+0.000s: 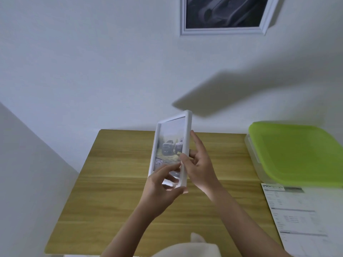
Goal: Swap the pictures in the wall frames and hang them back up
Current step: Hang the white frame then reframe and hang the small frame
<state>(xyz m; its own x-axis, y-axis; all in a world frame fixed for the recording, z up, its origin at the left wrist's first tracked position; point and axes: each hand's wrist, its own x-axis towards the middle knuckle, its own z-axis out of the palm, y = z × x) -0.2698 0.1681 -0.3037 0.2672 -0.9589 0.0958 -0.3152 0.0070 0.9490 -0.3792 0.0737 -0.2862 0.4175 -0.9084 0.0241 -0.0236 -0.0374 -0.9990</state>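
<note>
Both hands — left hand [163,184], right hand [198,164] — pinch the white picture frame [171,143] above the table [115,164]; hung frame [225,15] already up — rehanging remains.

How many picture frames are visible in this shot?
2: one white frame held in both hands above the wooden table, one hanging on the wall, cut off at the top edge.

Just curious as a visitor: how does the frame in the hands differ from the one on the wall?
The held frame is off the wall, tilted over the wooden table; the wall frame hangs flat. The held frame shows vehicles outdoors; the wall frame shows a dark grey picture. Both frames are white.
</note>
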